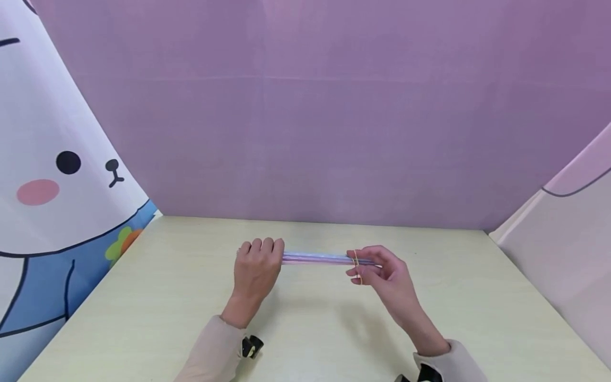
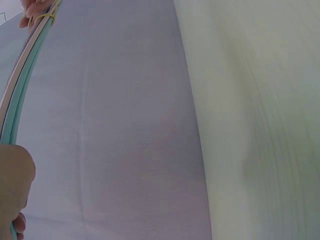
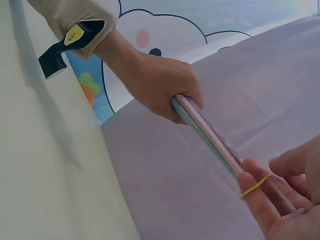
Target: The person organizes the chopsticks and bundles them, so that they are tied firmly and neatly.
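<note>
A bundle of long, thin pastel straws (image 1: 315, 258), blue, pink and purple, is held level above the table. My left hand (image 1: 258, 265) grips it in a fist around the left end. At the other end, my right hand (image 1: 391, 281) has a thin yellow rubber band (image 1: 356, 265) stretched over its fingers and thumb, with the straw ends passing between them. In the right wrist view, the band loops around the fingers beside the straws (image 3: 210, 132). The left wrist view shows a teal side of the bundle (image 2: 25, 75); its lower end is mostly hidden by the fist.
The pale wooden table (image 1: 296, 339) lies beneath both hands. A purple cloth backdrop (image 1: 305, 132) rises behind it. On the left hangs a cartoon-printed cloth (image 1: 71, 223), and a pale cloth (image 1: 573, 254) hangs on the right.
</note>
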`<state>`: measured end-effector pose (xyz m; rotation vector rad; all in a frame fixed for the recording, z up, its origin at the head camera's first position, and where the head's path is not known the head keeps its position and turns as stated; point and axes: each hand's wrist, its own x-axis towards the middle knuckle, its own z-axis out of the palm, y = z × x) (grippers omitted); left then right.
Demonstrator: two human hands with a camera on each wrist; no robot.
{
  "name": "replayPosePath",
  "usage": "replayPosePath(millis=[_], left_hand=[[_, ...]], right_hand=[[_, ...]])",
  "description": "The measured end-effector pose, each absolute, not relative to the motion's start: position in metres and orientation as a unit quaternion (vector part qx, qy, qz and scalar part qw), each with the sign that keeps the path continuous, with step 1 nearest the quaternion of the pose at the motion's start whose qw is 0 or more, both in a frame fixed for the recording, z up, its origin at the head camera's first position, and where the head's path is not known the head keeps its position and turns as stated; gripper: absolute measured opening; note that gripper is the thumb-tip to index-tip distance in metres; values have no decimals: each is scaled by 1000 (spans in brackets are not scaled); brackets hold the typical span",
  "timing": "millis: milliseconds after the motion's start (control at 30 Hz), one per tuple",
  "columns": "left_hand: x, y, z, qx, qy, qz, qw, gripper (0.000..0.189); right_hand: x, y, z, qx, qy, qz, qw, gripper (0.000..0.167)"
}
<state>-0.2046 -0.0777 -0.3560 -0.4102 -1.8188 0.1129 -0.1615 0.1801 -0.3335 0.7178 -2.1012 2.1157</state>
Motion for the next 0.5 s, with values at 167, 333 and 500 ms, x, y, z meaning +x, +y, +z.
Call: replayPosePath(millis=[167,333,500], left_hand=[[-204,-75,-355,-178,-785,44,591,35],[-203,-75,-353,-174,-786,46,592,35],[-201,-77,-352,-164,-788,44,592,35]], right_hand=[[-162,178,-339,237,-658,711,70,17],[-163,178,-340,266,-635,721,72,24],[-161,174,-339,270,-644,712,71,23]])
